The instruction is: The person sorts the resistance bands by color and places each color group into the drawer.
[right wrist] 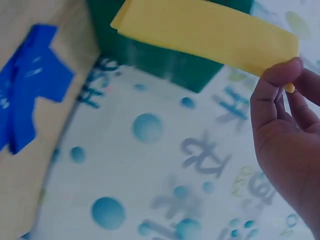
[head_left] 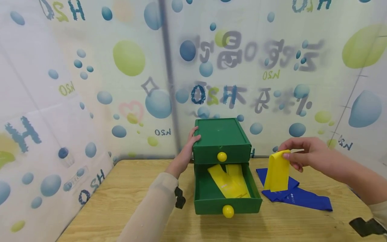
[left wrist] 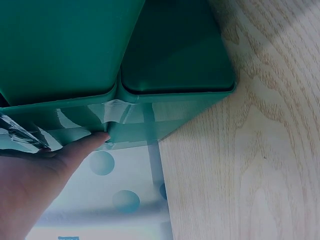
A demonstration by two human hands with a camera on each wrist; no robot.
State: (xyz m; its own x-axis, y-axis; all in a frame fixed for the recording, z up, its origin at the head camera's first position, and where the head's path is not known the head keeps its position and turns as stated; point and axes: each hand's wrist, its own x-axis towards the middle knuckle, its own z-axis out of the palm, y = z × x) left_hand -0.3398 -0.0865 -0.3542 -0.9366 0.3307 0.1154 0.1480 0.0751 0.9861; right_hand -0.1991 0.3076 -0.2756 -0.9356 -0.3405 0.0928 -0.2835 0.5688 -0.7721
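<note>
My right hand (head_left: 305, 156) pinches a folded yellow resistance band (head_left: 277, 173) between thumb and fingertips, and the band hangs down in front of the blue ones. In the right wrist view the same yellow band (right wrist: 205, 35) stretches out from the fingertips. My left hand (head_left: 186, 153) rests against the left side of a green two-drawer cabinet (head_left: 219, 132), fingertips at its top edge. The left wrist view shows the thumb lying straight along the cabinet's wall (left wrist: 145, 122). The lower drawer (head_left: 208, 206) is pulled out, with yellow resistance bands (head_left: 231, 183) lying in it.
Blue resistance bands (head_left: 308, 198) lie crossed on the wooden table (head_left: 130, 198), right of the cabinet. The upper drawer (head_left: 208, 154) is closed and has a yellow knob (head_left: 222, 156). A patterned curtain (head_left: 130, 90) hangs behind the table and along its left side.
</note>
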